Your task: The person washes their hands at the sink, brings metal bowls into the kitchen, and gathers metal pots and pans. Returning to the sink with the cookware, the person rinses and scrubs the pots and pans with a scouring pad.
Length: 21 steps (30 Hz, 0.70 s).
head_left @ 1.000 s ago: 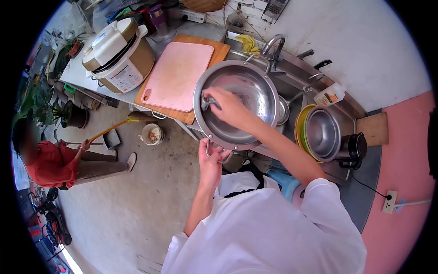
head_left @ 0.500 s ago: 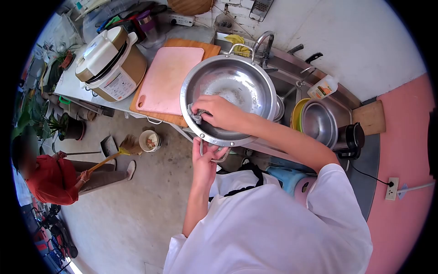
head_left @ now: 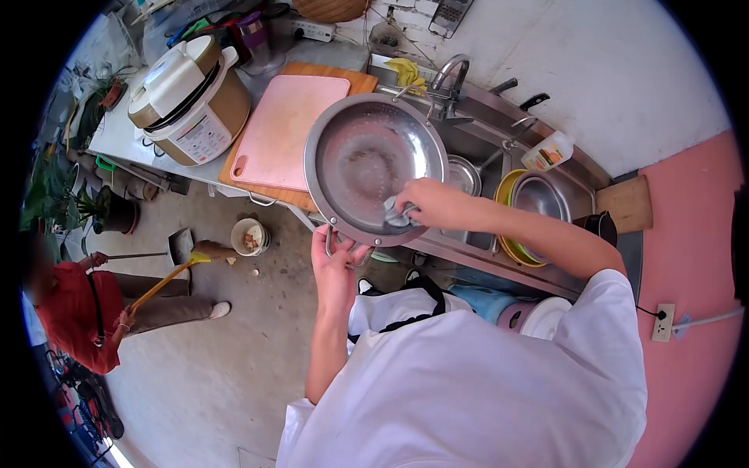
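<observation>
A round metal pan (head_left: pixel 367 156) with two loop handles is tilted up beside the sink, its inside facing me. My left hand (head_left: pixel 339 257) grips the handle on the near side. Pinched in my right hand (head_left: pixel 425 201) is a grey scrubber (head_left: pixel 399 212), which touches the lower right part of the pan's inner wall. The pan overlaps the corner of a pink cutting board (head_left: pixel 292 129) lying on a wooden board (head_left: pixel 360 79). Behind the pan, the far handle is near the faucet (head_left: pixel 454 74).
Stacked bowls (head_left: pixel 538 195) and a black kettle (head_left: pixel 599 226) stand right of the sink, near a bottle (head_left: pixel 548 151). A pressure cooker (head_left: pixel 191 101) is at left. On the floor are a bucket (head_left: pixel 250 236) and a person (head_left: pixel 74 308) holding a broom and dustpan.
My right hand and the scrubber have moved from the pan's left side to its lower right. The pan has shifted slightly left and tilted. The person's broom has moved.
</observation>
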Motion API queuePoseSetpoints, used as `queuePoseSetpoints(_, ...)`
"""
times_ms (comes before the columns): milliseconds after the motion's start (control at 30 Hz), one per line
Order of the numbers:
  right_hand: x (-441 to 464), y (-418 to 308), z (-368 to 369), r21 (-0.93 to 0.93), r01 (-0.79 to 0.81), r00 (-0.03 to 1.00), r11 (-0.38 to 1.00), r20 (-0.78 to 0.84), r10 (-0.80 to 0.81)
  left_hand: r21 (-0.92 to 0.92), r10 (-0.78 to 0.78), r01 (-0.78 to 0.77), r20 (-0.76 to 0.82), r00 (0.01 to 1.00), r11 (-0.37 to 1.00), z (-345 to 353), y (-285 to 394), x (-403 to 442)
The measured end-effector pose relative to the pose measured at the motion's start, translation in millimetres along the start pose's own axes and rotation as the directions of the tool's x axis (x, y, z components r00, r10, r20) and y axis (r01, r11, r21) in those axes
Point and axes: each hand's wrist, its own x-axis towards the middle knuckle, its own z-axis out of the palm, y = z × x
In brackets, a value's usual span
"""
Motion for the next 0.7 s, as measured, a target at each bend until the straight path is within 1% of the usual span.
queuePoseSetpoints(33,7,-9,2,0.0,-0.003,1.0,1.0,-0.001,0.003,-0.017,-0.009,0.009,0.013,1.0,1.0,0,-4,1)
queuePoseSetpoints(67,18,-22,3,0.272,0.004,1.0,0.962,-0.012,0.0,-0.034,-0.019,0.02,0.028,0.999,0.999,2,-8,1)
queuePoseSetpoints(100,28,-31,4,0.524,0.012,1.0,0.852,-0.024,0.001,-0.054,-0.022,0.024,0.031,0.999,0.998,4,-14,2)
queuePoseSetpoints(133,37,-35,7,0.524,0.006,1.0,0.852,-0.025,0.008,-0.055,-0.028,0.03,0.035,0.999,0.998,6,-15,2)
queuePoseSetpoints(200,52,-34,8,0.573,0.196,0.964,0.796,-0.26,-0.05,-0.059,-0.03,0.031,0.029,0.999,0.998,10,-17,2)
queuePoseSetpoints(233,48,-31,1,0.555,0.175,0.984,0.814,-0.131,-0.122,-0.084,-0.024,0.026,0.034,0.999,0.996,9,-16,2)
queuePoseSetpoints(267,39,-22,-1,0.558,0.169,0.985,0.813,-0.127,-0.117,-0.085,-0.03,0.033,0.032,0.999,0.996,8,-13,2)
queuePoseSetpoints(300,28,-11,-3,0.391,0.231,0.973,0.891,-0.062,-0.224,-0.088,-0.02,0.02,-0.001,1.0,0.996,6,-9,0)
queuePoseSetpoints(333,19,-1,-6,0.211,0.308,0.947,0.928,0.019,-0.319,-0.087,-0.006,0.003,-0.031,0.999,0.996,4,-7,0)
queuePoseSetpoints(367,14,8,-13,0.209,0.31,0.948,0.928,0.001,-0.317,-0.056,-0.003,0.0,-0.046,0.999,0.998,4,-4,0)
queuePoseSetpoints(400,11,19,-25,-0.118,0.207,0.978,0.971,0.044,-0.204,-0.041,0.005,-0.006,-0.018,1.0,0.999,5,-2,2)
queuePoseSetpoints(433,9,28,-34,-0.428,0.079,0.997,0.9,0.045,-0.065,-0.039,0.035,-0.035,-0.015,0.999,0.999,5,-3,2)
queuePoseSetpoints(467,10,32,-33,-0.42,0.052,0.999,0.906,0.025,-0.046,-0.037,0.046,-0.047,-0.023,0.999,0.998,5,-6,-1)
queuePoseSetpoints(533,24,33,-22,-0.52,-0.089,0.973,0.85,-0.228,-0.037,-0.017,0.038,-0.038,0.005,0.999,0.999,3,-8,1)
queuePoseSetpoints(567,24,21,-11,-0.444,-0.159,0.982,0.882,-0.162,0.096,-0.006,0.051,-0.051,-0.024,0.998,0.999,6,-6,0)
queuePoseSetpoints(600,22,6,-2,-0.211,-0.124,0.992,0.97,-0.035,0.119,0.008,0.065,-0.065,-0.053,0.996,0.998,6,-4,0)
queuePoseSetpoints(633,20,-11,4,0.036,-0.108,0.99,0.993,0.093,0.105,0.015,0.074,-0.073,-0.052,0.996,0.997,5,-7,2)
queuePoseSetpoints(667,23,-29,15,0.189,-0.018,0.999,0.982,-0.037,0.026,0.017,0.077,-0.076,-0.054,0.996,0.997,3,-12,5)
queuePoseSetpoints(700,30,-40,21,0.323,0.091,0.984,0.942,-0.174,-0.035,-0.008,0.067,-0.068,-0.019,0.998,0.998,1,-19,9)
